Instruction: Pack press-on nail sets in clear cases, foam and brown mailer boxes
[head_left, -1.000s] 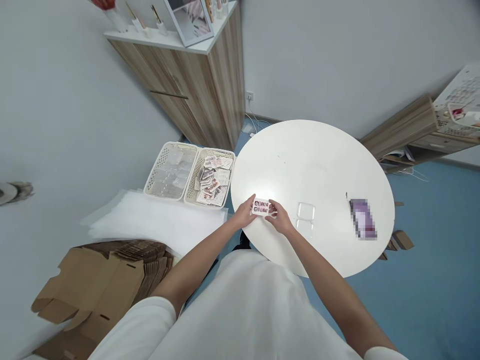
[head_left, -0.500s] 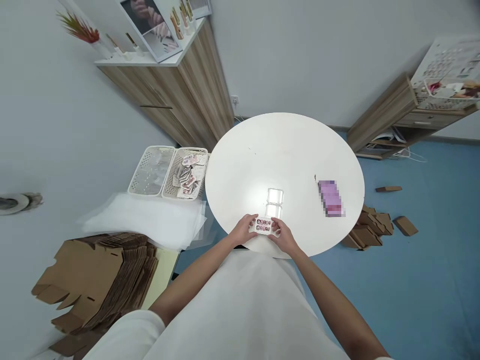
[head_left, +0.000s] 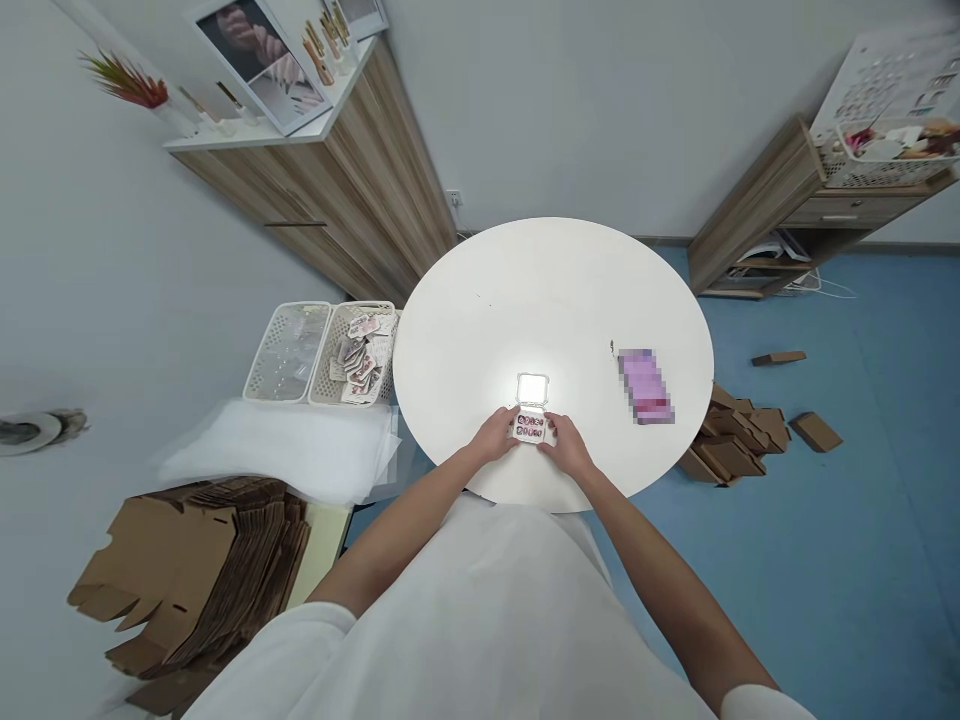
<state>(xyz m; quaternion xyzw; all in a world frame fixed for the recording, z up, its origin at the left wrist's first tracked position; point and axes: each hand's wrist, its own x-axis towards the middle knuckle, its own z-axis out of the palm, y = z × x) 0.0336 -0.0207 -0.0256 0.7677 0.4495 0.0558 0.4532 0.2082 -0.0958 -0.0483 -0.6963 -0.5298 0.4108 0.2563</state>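
Between my two hands is a small white card of press-on nails (head_left: 530,428), set with two rows of pink and dark nails. My left hand (head_left: 496,434) grips its left edge with closed fingers, and my right hand (head_left: 568,446) grips the right edge. Just beyond lies an open clear plastic case (head_left: 532,389), its far half flat on the white round table (head_left: 555,280). The card covers the case's near half; whether it is fully seated inside cannot be made out.
A blurred purple item (head_left: 646,386) lies on the table's right side. At left are a white basket of cards (head_left: 352,355), a basket of clear cases (head_left: 289,352), white sheets (head_left: 277,450) and stacked flat cardboard (head_left: 172,570). Brown boxes (head_left: 731,440) lie on the floor at right.
Both hands have carried the nail card a little forward, from just in front of the clear case to over its near half. The camera view has shifted slightly.
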